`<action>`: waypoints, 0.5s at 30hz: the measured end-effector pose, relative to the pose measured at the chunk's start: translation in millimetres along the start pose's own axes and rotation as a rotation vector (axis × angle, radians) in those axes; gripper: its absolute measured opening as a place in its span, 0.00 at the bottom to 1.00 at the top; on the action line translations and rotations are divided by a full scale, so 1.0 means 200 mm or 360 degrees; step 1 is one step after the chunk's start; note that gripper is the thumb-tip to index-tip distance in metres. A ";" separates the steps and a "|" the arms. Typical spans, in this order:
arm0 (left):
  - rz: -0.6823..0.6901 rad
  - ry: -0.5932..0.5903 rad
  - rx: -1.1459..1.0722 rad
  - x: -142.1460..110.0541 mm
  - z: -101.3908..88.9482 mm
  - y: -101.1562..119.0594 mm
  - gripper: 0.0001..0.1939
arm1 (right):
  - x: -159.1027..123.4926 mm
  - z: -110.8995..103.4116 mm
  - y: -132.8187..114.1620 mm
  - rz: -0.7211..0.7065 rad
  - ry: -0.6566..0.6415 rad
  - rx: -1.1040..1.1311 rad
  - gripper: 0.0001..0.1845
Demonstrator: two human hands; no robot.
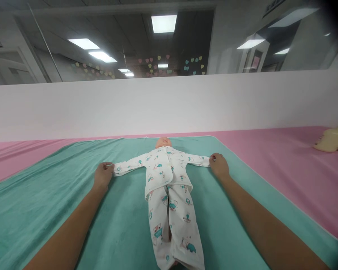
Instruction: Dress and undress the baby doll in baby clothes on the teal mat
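Observation:
A baby doll point(163, 142) lies on its back with its head at the far end and both arms stretched sideways. It wears a white printed top point(159, 172) and matching trousers point(173, 217). My left hand point(103, 174) pinches the end of the sleeve point(126, 167) on the left of the view. At the other side, the cuff of the opposite sleeve point(198, 160) is between the fingers of my right hand point(219, 165). The doll's own hands do not show. Its feet are mostly hidden in the trouser legs.
Under the doll is a spread green cloth point(124, 221), laid over a pink surface point(284, 161). A pale yellow object point(332, 138) of unclear kind lies at the far right. Behind stands a low white wall point(157, 107) with glass above it.

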State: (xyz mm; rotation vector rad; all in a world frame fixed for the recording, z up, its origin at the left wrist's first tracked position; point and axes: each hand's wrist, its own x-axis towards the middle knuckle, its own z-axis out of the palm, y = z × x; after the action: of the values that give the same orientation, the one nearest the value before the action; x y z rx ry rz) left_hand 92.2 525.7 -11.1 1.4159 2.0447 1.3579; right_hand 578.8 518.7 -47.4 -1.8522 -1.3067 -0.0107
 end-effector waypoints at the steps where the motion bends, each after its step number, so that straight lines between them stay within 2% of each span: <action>1: 0.0004 0.0012 0.0063 0.00 0.00 0.00 0.17 | -0.02 -0.01 -0.03 -0.0092 0.0025 -0.0041 0.10; 4: 0.0212 0.0026 0.0252 -0.06 0.00 0.07 0.15 | -0.11 -0.06 -0.17 -0.0429 0.0047 -0.0054 0.11; 6: 0.0455 0.0030 0.0363 -0.20 -0.01 0.17 0.15 | -0.21 -0.08 -0.27 -0.0540 -0.0044 0.0098 0.11; 8: 0.0588 -0.0096 0.0314 -0.42 -0.04 0.26 0.13 | -0.32 -0.11 -0.37 -0.0579 -0.0230 0.0264 0.13; 9: 0.0663 -0.0242 0.0262 -0.56 -0.05 0.29 0.12 | -0.38 -0.12 -0.41 -0.0601 -0.0349 0.0328 0.15; 10: 0.0792 -0.0389 0.0209 -0.70 -0.07 0.32 0.11 | -0.43 -0.13 -0.44 -0.0624 -0.0476 0.0395 0.17; 12: 0.1086 -0.0562 0.0169 -0.99 -0.11 0.33 0.08 | -0.52 -0.16 -0.48 -0.0652 -0.0694 0.0540 0.22; 13: 0.1291 -0.0584 0.0169 -1.11 -0.12 0.32 0.07 | -0.56 -0.18 -0.49 -0.0662 -0.0766 0.0612 0.23; 15: 0.1546 -0.0549 0.0318 -1.30 -0.12 0.29 0.14 | -0.64 -0.24 -0.52 -0.0686 -0.0830 0.0718 0.24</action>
State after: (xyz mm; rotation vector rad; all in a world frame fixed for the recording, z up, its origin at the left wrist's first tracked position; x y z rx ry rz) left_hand 229.6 295.4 -15.2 2.7003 1.2954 1.0523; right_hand 461.1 400.9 -9.6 -1.2004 -1.8642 0.5259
